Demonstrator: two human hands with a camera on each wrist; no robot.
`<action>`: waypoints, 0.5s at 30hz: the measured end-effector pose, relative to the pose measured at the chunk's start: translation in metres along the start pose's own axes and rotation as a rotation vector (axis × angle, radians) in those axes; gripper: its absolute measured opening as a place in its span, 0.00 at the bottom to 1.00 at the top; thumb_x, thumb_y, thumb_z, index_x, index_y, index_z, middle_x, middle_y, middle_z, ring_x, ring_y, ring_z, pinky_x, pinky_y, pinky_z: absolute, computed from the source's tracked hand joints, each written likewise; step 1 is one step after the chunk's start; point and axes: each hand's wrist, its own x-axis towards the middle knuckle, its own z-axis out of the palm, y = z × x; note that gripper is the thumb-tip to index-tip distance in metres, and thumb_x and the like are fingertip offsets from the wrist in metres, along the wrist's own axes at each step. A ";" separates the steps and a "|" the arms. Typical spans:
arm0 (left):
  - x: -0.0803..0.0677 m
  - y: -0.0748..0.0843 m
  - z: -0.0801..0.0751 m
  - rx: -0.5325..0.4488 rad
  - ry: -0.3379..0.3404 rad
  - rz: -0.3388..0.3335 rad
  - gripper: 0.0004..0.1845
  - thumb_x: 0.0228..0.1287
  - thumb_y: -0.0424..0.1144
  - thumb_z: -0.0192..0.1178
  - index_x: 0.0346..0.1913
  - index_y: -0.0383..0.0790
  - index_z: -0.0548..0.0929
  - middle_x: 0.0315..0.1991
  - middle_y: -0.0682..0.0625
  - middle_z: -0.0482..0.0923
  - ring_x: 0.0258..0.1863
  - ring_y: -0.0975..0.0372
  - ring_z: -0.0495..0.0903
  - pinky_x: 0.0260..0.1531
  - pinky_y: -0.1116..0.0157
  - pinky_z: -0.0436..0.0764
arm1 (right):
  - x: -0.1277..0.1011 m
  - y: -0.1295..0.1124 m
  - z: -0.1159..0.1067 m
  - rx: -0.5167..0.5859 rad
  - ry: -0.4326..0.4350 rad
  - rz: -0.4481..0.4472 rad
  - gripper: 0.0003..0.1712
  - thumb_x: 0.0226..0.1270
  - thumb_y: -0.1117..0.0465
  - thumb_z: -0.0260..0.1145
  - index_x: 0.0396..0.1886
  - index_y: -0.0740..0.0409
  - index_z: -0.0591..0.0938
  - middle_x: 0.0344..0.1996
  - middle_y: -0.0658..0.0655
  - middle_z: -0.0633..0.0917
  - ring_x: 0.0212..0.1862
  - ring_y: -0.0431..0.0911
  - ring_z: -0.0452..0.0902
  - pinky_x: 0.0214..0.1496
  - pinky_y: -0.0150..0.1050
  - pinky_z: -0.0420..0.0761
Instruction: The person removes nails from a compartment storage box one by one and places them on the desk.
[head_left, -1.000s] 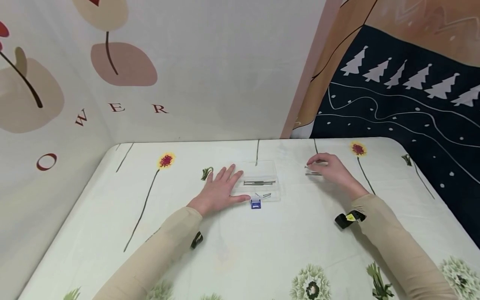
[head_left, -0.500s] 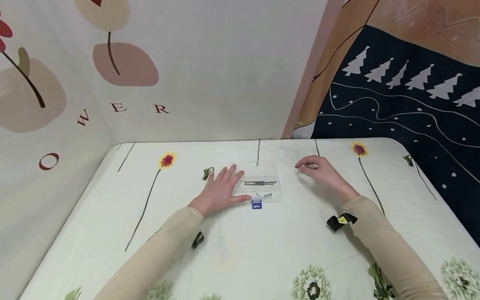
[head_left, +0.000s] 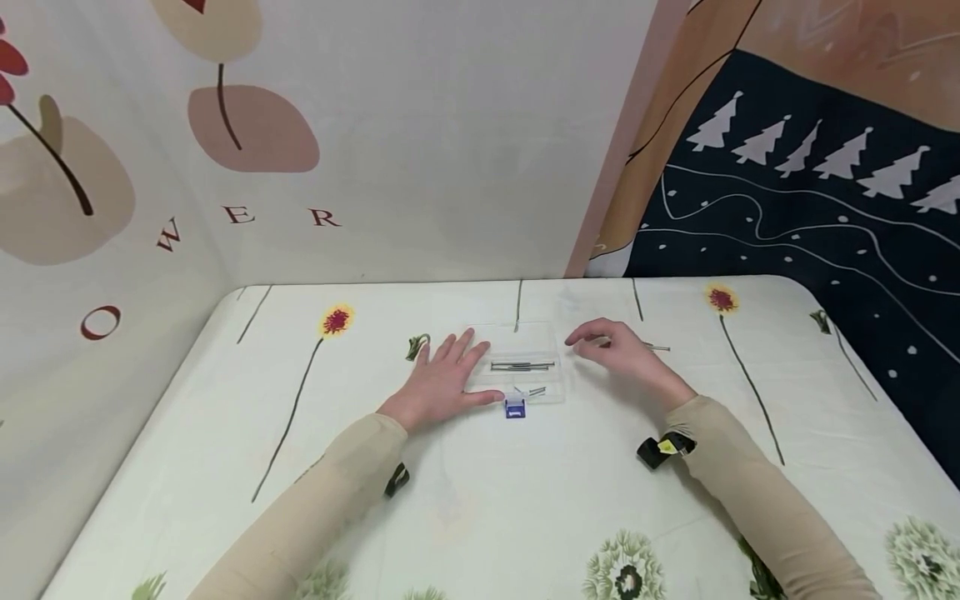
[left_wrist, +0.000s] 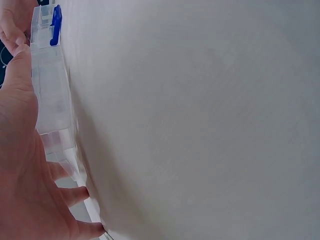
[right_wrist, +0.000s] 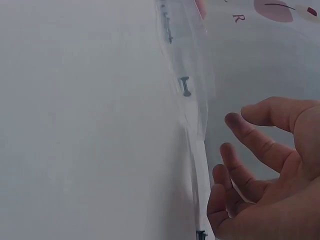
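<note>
A clear plastic compartment box (head_left: pixel 525 381) with a blue latch (head_left: pixel 515 408) lies on the table in the head view. Long thin metal nails or screws (head_left: pixel 522 367) fill one compartment, and short metal pieces (head_left: pixel 536 391) lie nearer the latch. My left hand (head_left: pixel 435 383) is spread over the box's left side, thumb beside the latch. Just right of the box hovers my right hand (head_left: pixel 626 358). Its fingers are loosely bent, with nothing visible between them in the right wrist view. Behind this hand shows the end of a long nail or screw (head_left: pixel 658 347) on the table.
A white flower-printed cloth (head_left: pixel 480 508) covers the table. Patterned white fabric (head_left: pixel 450 167) hangs behind it, with a dark tree-printed fabric (head_left: pixel 787 225) at the back right. Black camera mounts sit at both wrists, the right one (head_left: pixel 663 448) plainly visible.
My right hand has moved left from the metal pieces on the table to the box's right edge, and its pinch has loosened. My left hand has stayed in place.
</note>
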 end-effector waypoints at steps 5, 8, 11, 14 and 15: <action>0.001 0.001 0.000 0.004 -0.006 -0.001 0.48 0.61 0.73 0.46 0.77 0.47 0.54 0.77 0.42 0.41 0.73 0.44 0.44 0.65 0.36 0.44 | 0.001 -0.002 0.007 0.026 -0.028 -0.036 0.11 0.68 0.66 0.61 0.45 0.65 0.84 0.51 0.63 0.81 0.57 0.58 0.72 0.56 0.52 0.72; 0.001 0.002 0.000 0.007 -0.007 0.000 0.48 0.61 0.73 0.46 0.77 0.47 0.54 0.77 0.42 0.41 0.73 0.43 0.44 0.65 0.36 0.44 | 0.002 -0.004 0.011 0.033 -0.046 -0.041 0.10 0.68 0.66 0.62 0.45 0.64 0.84 0.51 0.62 0.81 0.57 0.57 0.72 0.55 0.51 0.73; 0.001 0.001 -0.001 0.007 -0.005 -0.002 0.48 0.62 0.73 0.47 0.77 0.47 0.54 0.77 0.42 0.41 0.73 0.44 0.44 0.65 0.36 0.44 | 0.002 -0.008 0.013 0.037 -0.062 -0.054 0.10 0.67 0.66 0.62 0.45 0.63 0.84 0.51 0.61 0.80 0.57 0.56 0.71 0.55 0.50 0.73; 0.000 0.001 -0.001 0.004 0.003 -0.003 0.48 0.62 0.72 0.47 0.76 0.47 0.55 0.77 0.42 0.42 0.73 0.43 0.45 0.65 0.36 0.45 | 0.003 -0.011 0.015 0.035 -0.073 -0.079 0.10 0.67 0.67 0.63 0.45 0.62 0.84 0.50 0.60 0.80 0.57 0.55 0.70 0.54 0.52 0.71; 0.001 0.001 -0.001 0.002 0.005 -0.004 0.48 0.61 0.72 0.48 0.76 0.47 0.55 0.77 0.42 0.42 0.73 0.43 0.45 0.64 0.36 0.45 | 0.003 -0.012 0.015 0.031 -0.077 -0.087 0.10 0.66 0.67 0.63 0.45 0.61 0.85 0.50 0.60 0.80 0.57 0.55 0.70 0.55 0.53 0.71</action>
